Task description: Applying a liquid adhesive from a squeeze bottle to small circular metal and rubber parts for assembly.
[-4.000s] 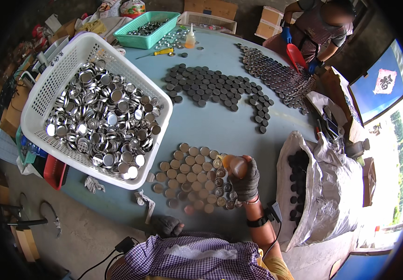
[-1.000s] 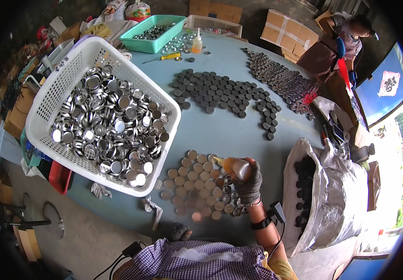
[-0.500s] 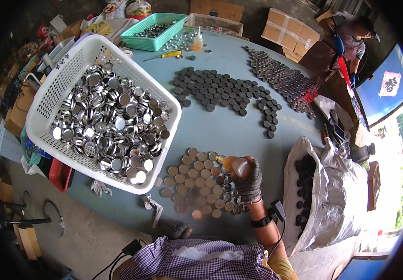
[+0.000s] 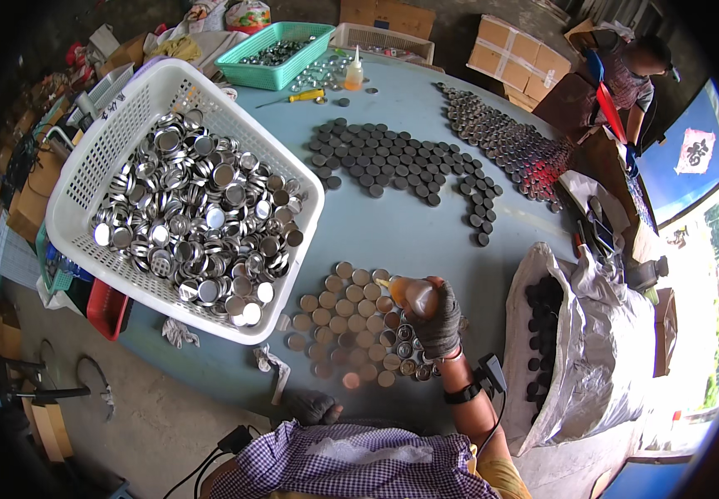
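Observation:
My right hand [image 4: 440, 324], in a grey fingerless glove, is closed round a squeeze bottle [image 4: 418, 297] of orange liquid. The bottle is tilted, its nozzle pointing left over a cluster of round, shallow metal caps [image 4: 343, 308] laid out on the blue-grey table [image 4: 376, 233]. Caps nearest this hand look darker, with rings showing inside; those to the left are plain and pale. At the table's near edge rests my left hand [image 4: 314, 407], also gloved, its fingers curled, with nothing seen in them.
A white basket [image 4: 309, 241] heaped with shiny metal caps stands on the left. Dark round pieces [image 4: 384, 158] lie beyond the caps, more rows [image 4: 501, 137] behind. A white sack [image 4: 601, 333] is at right. A green basket [image 4: 293, 66], second bottle [image 4: 353, 73] and screwdriver [image 4: 301, 96] sit far back.
My right hand and the squeeze bottle have shifted slightly left over the caps. My left hand has stayed put. The person at the far right has lowered and turned their head.

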`<action>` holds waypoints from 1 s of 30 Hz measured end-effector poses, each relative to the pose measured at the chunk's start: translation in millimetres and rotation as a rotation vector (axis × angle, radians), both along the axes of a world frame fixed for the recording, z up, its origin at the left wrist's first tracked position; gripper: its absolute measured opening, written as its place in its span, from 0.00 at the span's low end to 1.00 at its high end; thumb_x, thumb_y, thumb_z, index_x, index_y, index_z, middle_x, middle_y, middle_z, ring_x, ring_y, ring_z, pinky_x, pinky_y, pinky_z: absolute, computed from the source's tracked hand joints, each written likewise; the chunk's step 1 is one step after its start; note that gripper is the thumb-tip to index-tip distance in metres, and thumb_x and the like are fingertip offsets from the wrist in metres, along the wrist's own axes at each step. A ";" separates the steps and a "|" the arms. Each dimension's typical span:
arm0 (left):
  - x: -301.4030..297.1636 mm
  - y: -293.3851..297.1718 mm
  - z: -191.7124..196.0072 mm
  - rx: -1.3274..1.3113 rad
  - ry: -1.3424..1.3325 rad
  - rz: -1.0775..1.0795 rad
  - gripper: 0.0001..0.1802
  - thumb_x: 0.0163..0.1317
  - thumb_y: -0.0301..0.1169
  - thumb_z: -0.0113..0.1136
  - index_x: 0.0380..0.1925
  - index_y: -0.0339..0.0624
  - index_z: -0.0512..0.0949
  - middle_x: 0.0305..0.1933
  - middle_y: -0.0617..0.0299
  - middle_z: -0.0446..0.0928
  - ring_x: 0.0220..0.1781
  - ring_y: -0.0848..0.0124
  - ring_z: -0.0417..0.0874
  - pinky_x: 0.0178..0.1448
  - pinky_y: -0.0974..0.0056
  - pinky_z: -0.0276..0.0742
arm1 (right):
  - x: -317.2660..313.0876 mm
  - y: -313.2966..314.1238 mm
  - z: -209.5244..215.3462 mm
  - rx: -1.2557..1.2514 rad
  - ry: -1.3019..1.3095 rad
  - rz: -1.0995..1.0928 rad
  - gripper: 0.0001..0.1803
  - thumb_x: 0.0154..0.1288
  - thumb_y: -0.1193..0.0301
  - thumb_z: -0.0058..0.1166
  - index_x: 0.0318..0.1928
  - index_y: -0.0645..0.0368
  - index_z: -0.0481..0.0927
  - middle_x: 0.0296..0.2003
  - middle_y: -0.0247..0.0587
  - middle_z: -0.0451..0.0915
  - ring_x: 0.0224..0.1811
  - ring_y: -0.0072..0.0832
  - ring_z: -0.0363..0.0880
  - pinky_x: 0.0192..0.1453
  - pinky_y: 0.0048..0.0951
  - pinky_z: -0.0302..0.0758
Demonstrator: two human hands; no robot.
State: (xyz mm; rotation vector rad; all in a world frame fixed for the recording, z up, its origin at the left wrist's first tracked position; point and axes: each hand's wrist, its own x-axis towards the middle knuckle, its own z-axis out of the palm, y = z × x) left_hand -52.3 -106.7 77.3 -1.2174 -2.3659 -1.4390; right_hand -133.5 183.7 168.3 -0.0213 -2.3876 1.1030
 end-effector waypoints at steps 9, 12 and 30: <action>5.6 -5.4 -10.7 -0.108 -0.009 0.028 0.10 0.45 0.31 0.70 0.30 0.50 0.80 0.23 0.64 0.79 0.23 0.64 0.81 0.28 0.61 0.75 | -11.3 5.0 -13.8 -0.044 0.003 -0.054 0.33 0.47 0.66 0.72 0.52 0.62 0.72 0.40 0.46 0.80 0.40 0.41 0.82 0.46 0.37 0.79; 4.3 -5.5 -8.4 -0.137 0.005 0.016 0.10 0.45 0.31 0.70 0.30 0.50 0.80 0.23 0.64 0.78 0.23 0.64 0.80 0.28 0.60 0.75 | -9.7 6.8 -12.6 -0.022 -0.014 -0.093 0.33 0.47 0.66 0.72 0.52 0.62 0.72 0.39 0.46 0.80 0.39 0.41 0.82 0.46 0.37 0.79; 3.6 -4.0 -0.9 -0.099 -0.040 0.032 0.09 0.58 0.36 0.64 0.26 0.44 0.78 0.20 0.55 0.77 0.20 0.54 0.79 0.25 0.52 0.73 | -1.0 1.4 -1.5 0.006 -0.039 -0.036 0.28 0.46 0.69 0.69 0.49 0.59 0.74 0.38 0.46 0.81 0.40 0.44 0.82 0.46 0.37 0.80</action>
